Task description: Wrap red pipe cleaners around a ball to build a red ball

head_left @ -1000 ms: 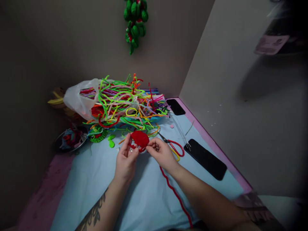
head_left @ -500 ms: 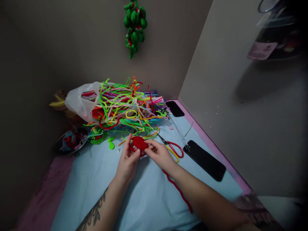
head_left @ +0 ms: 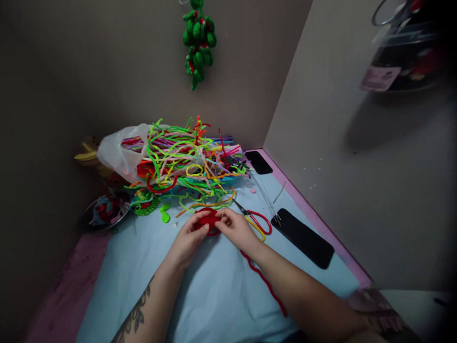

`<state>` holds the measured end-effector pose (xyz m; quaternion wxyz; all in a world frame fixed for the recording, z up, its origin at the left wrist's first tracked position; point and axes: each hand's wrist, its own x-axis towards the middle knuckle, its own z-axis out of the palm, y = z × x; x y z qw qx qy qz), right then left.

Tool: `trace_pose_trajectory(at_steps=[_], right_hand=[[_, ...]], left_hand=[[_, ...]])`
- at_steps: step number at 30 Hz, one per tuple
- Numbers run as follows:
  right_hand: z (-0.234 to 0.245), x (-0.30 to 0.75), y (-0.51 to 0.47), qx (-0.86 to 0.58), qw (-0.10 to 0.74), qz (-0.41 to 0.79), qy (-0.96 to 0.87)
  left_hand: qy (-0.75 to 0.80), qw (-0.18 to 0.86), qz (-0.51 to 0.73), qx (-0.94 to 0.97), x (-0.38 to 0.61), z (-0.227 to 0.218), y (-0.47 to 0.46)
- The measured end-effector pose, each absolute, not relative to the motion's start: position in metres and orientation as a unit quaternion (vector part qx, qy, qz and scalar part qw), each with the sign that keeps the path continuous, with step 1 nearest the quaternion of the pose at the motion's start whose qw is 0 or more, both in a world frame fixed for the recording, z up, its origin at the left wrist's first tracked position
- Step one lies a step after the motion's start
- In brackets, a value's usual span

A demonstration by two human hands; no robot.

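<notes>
Between my two hands is a red piece of fuzzy pipe cleaner work [head_left: 210, 220], rounded in outline. My left hand [head_left: 190, 236] grips its left side between thumb and fingers. At its right edge, my right hand [head_left: 233, 227] pinches it with thumb and fingertips. A loose red pipe cleaner [head_left: 264, 281] lies wavy on the blue cloth under my right forearm. Scissors [head_left: 257, 224] with red and yellow handles rest just right of my right hand. The fingers partly hide the red piece, so its exact shape is unclear.
A large heap of coloured pipe cleaners [head_left: 185, 157] spills from a plastic bag [head_left: 123, 150] at the back. A bowl [head_left: 107, 212] stands left. Phone-like black slabs [head_left: 303, 238] lie right. Green pieces [head_left: 165, 214] sit near the heap. A green ornament [head_left: 200, 43] hangs on the wall.
My left fingers, raised upright before, have folded over the top of the red piece. The piece now sits flatter and lower in my hands. The view has shifted slightly.
</notes>
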<state>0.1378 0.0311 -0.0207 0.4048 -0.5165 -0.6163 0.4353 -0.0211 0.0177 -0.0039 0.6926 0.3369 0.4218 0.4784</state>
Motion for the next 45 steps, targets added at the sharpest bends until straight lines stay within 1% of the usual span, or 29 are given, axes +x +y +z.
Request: trace_pose_trajectory(at_steps=[3,5,8,10,14,19,27,30,33,38,40,45], right_hand=[[-0.014,0.139,0.028,-0.511,0.425,0.425,-0.615],[-0.008,0.140,0.026,-0.499,0.441,0.394,-0.633],[-0.001,0.142,0.023,-0.480,0.454,0.329,-0.675],[0.001,0.144,0.024,-0.482,0.453,0.316,-0.680],[0.000,0.148,0.028,-0.496,0.442,0.349,-0.661],[0.000,0.149,0.030,-0.479,0.445,0.390,-0.648],[-0.003,0.150,0.031,-0.463,0.459,0.430,-0.625],[-0.006,0.149,0.033,-0.462,0.449,0.449,-0.619],[-0.008,0.148,0.034,-0.463,0.438,0.484,-0.600],[-0.012,0.152,0.038,-0.457,0.413,0.507,-0.603],[-0.012,0.157,0.040,-0.471,0.401,0.484,-0.619],[-0.011,0.174,0.047,-0.512,0.362,0.352,-0.695]], left_hand=[[0.410,0.707,0.493,0.297,-0.022,-0.002,0.019],[0.402,0.705,0.515,0.277,-0.022,-0.002,0.019],[0.401,0.678,0.549,0.279,-0.020,-0.005,0.019],[0.410,0.651,0.571,0.287,-0.018,-0.008,0.020],[0.442,0.601,0.590,0.309,-0.016,-0.015,0.019],[0.484,0.539,0.592,0.355,-0.017,-0.017,0.018],[0.528,0.475,0.569,0.414,-0.020,-0.013,0.017],[0.540,0.456,0.567,0.423,-0.021,-0.013,0.016],[0.551,0.436,0.585,0.405,-0.024,-0.011,0.019],[0.545,0.400,0.670,0.308,-0.033,-0.009,0.029],[0.543,0.384,0.690,0.286,-0.037,-0.009,0.032],[0.525,0.367,0.720,0.268,-0.041,-0.011,0.035]])
